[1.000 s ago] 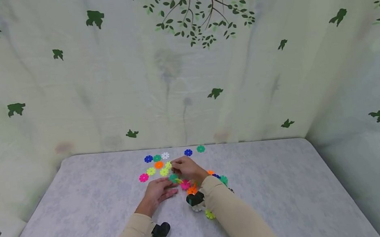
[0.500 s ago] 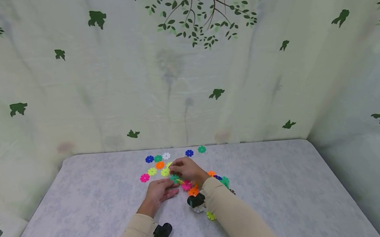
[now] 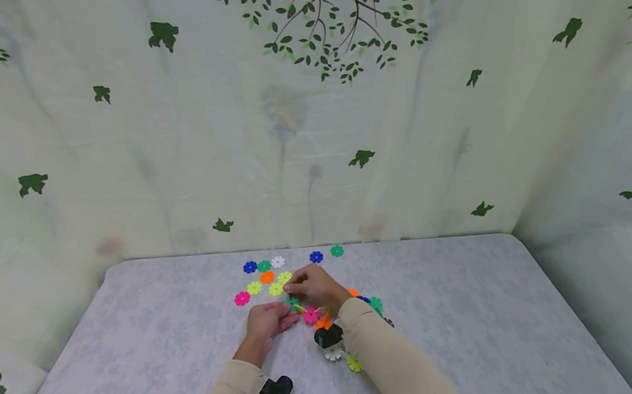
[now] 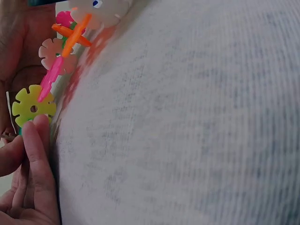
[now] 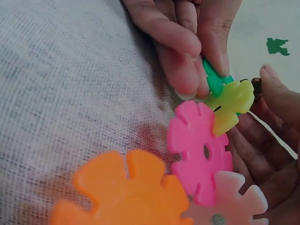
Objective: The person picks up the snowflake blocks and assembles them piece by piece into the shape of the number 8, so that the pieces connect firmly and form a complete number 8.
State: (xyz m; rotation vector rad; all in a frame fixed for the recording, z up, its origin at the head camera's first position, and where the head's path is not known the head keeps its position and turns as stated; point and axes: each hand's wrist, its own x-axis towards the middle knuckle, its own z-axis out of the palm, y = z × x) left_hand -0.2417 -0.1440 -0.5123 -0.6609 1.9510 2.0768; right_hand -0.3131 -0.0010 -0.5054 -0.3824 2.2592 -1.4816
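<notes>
My left hand (image 3: 267,323) pinches a green notched flower disc (image 5: 215,79) between thumb and fingers. This disc slots into a yellow one (image 5: 232,103), followed by a pink disc (image 5: 199,145), a pale pink disc (image 5: 239,199) and an orange disc (image 5: 131,197) in a joined chain. Close on the other side, my right hand (image 3: 317,285) pinches a small dark brown piece (image 5: 256,89) right at the green disc's edge; most of that piece is hidden by fingers. In the left wrist view the chain runs up past the right palm.
Loose flower discs lie beyond the hands, among them a pink one (image 3: 242,298), an orange one (image 3: 267,277) and a blue one (image 3: 316,257). More of the chain, with a green disc (image 3: 376,304) and a yellow disc (image 3: 354,363), shows around the right forearm. A printed curtain (image 3: 293,125) stands behind the table (image 3: 482,322).
The head view has shifted slightly. Both hands stay together at the chain's end, with the left hand turned a little and its fingers drawn closer together.
</notes>
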